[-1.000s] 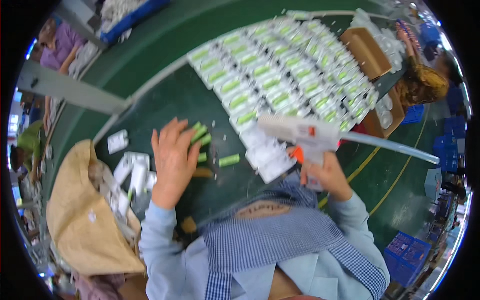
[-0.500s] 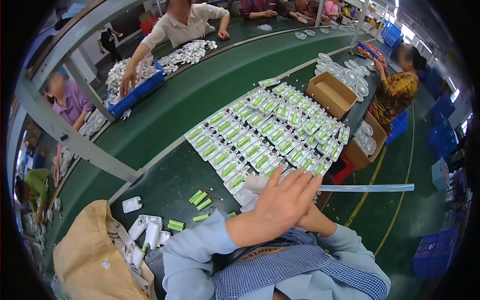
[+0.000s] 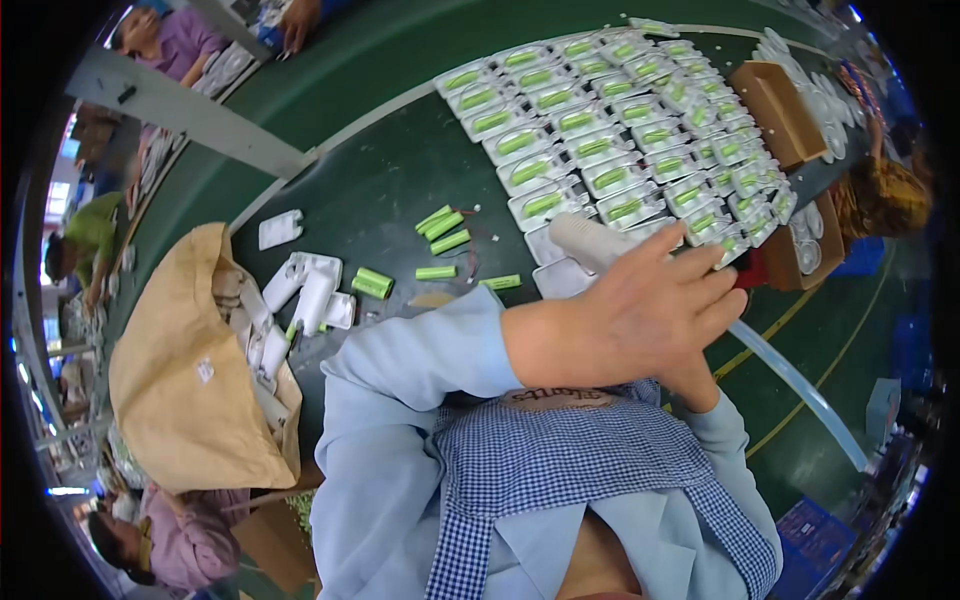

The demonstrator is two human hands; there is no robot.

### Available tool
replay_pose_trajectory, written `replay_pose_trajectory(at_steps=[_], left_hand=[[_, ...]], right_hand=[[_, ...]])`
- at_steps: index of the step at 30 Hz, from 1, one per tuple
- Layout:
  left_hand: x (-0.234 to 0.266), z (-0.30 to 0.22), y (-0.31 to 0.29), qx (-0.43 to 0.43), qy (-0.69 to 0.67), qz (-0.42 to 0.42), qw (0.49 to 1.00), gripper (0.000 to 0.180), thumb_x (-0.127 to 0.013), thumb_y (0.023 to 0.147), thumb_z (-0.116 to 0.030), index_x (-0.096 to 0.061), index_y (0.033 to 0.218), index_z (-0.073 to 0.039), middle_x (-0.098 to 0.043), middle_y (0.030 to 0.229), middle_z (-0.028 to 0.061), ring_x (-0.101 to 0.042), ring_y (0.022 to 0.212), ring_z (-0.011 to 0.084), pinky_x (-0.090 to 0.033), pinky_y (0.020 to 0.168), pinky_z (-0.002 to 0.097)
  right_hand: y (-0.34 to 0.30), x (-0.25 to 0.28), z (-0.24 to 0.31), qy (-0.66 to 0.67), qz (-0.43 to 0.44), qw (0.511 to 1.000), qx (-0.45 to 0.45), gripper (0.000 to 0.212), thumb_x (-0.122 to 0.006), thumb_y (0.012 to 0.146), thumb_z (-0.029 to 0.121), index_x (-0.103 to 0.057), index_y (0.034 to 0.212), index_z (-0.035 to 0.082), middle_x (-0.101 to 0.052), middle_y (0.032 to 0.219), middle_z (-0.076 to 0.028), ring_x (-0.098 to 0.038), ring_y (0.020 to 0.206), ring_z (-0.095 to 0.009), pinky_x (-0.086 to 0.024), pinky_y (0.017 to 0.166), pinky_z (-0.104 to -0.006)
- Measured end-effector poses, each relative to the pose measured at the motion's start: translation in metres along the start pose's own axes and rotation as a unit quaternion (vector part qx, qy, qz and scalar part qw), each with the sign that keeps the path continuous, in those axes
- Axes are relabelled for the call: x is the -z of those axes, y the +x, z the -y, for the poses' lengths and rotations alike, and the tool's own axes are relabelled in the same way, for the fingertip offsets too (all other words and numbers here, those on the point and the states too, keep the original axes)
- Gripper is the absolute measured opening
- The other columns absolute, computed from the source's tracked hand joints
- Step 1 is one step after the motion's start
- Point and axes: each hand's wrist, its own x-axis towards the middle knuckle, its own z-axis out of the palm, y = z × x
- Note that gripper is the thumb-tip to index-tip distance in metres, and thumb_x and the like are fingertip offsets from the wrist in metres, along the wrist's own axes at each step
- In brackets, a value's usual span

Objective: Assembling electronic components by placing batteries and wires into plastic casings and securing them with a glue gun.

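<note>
My left hand [image 3: 630,320] lies across my right, back up, fingers stretched and spread, gripping nothing I can see. Under it my right hand [image 3: 690,385] shows only at the wrist; its fingers are hidden. A tool that looks like a glue gun [image 3: 590,240], with a whitish rounded front, sticks out past the left hand. From the other side runs its long clear bluish glue stick [image 3: 805,385], slightly bent. The right hand seems to hold the tool; the grip is covered. Just beyond lie rows of white plastic casings [image 3: 610,178], most with green battery packs inside.
Loose green battery packs [image 3: 372,283] and white casings [image 3: 316,290] lie on the dark table to the left. A tan sack [image 3: 180,370] of white parts stands at the left edge. Cardboard boxes [image 3: 780,115] are at the right. Other people sit around the line.
The view has tilted down and turned left, so casings and boxes sit higher and farther right. My hands remain overlapped, and the glue stick now slants down to the right instead of lying level.
</note>
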Motion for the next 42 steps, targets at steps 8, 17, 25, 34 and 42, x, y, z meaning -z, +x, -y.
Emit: replay_pose_trajectory(at_steps=[8,17,25,34,42], left_hand=[[0.101,0.075,-0.121,0.362,0.117,0.102,0.919,0.023,-0.068,0.076,-0.002,-0.067,0.099,-0.003,-0.064,0.096,0.0136,-0.062,0.092,0.0330,-0.051,0.080,0.0387],[0.106,0.106,-0.152,0.377,0.191,0.215,0.880,0.028,-0.059,0.081,-0.002,-0.072,0.103,-0.011,-0.064,0.097,0.0090,-0.064,0.092,0.0305,-0.052,0.076,0.0399],[0.103,0.118,-0.148,0.380,0.193,0.204,0.881,0.013,-0.066,0.085,-0.011,-0.072,0.095,-0.006,-0.065,0.091,0.0105,-0.065,0.084,0.0318,-0.052,0.072,0.0397],[0.108,0.129,-0.153,0.404,0.175,0.182,0.879,0.012,-0.066,0.084,-0.009,-0.071,0.092,-0.002,-0.068,0.088,0.0143,-0.066,0.080,0.0331,-0.052,0.071,0.0388],[0.081,0.102,-0.106,0.311,0.050,0.067,0.947,0.007,-0.070,0.078,-0.006,-0.070,0.084,-0.002,-0.067,0.096,0.0097,-0.063,0.092,0.0302,-0.051,0.077,0.0382]], right_hand=[[0.001,0.015,0.013,0.350,0.079,0.882,-0.305,0.038,-0.057,0.090,0.010,-0.048,0.124,-0.006,-0.060,0.081,-0.007,-0.061,0.062,-0.015,-0.048,0.056,-0.0271],[0.002,0.020,0.017,0.326,0.076,0.890,-0.311,0.039,-0.060,0.093,0.026,-0.053,0.115,-0.006,-0.062,0.071,-0.009,-0.058,0.056,-0.015,-0.044,0.054,-0.0271],[0.004,0.028,0.027,0.313,0.100,0.880,-0.344,0.035,-0.061,0.091,0.017,-0.053,0.117,-0.003,-0.061,0.073,-0.005,-0.058,0.058,-0.011,-0.044,0.052,-0.0246],[0.003,0.033,0.025,0.294,0.157,0.876,-0.350,0.034,-0.061,0.092,0.017,-0.054,0.120,-0.001,-0.057,0.072,-0.002,-0.055,0.055,-0.008,-0.042,0.050,-0.0231],[-0.002,0.033,0.021,0.317,0.146,0.867,-0.355,0.035,-0.062,0.092,0.019,-0.053,0.119,-0.002,-0.056,0.069,-0.001,-0.053,0.054,-0.007,-0.042,0.050,-0.0225]])
